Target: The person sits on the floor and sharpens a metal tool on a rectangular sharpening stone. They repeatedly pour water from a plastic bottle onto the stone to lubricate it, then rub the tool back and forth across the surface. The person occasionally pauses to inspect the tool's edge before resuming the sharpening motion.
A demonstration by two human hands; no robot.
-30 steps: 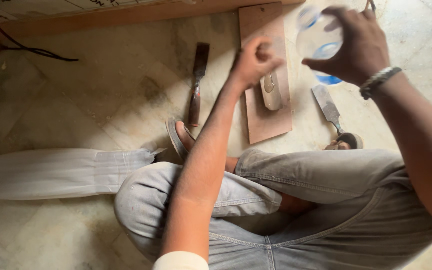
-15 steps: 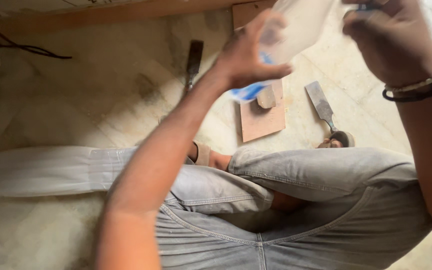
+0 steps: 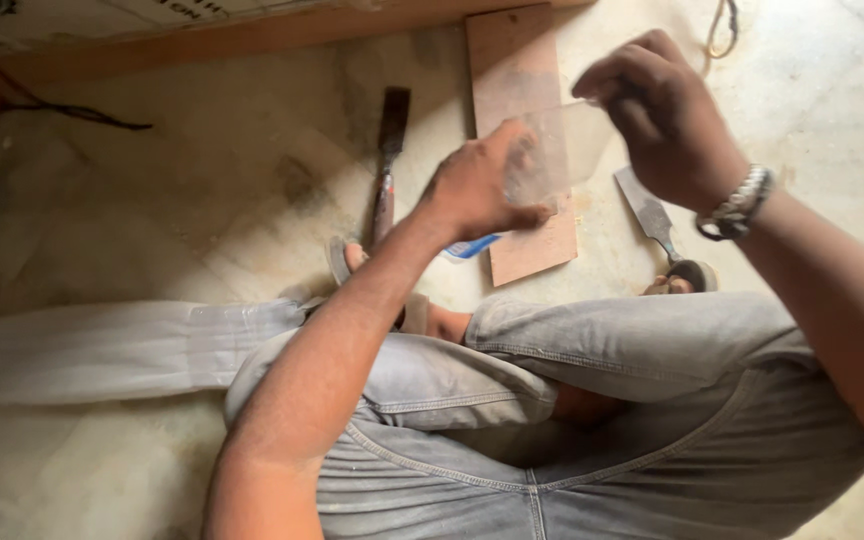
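Both hands, left and right, grip a clear plastic bottle, contents unclear.

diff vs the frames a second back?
Left hand left the board and took hold of the clear plastic bottle, which the right hand held alone before. Unchanged: both chisels on the floor, person sitting cross-legged.

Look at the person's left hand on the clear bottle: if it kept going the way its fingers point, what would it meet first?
Probably the right hand, which grips the clear bottle's far end just beyond the left hand; depth is hard to judge.
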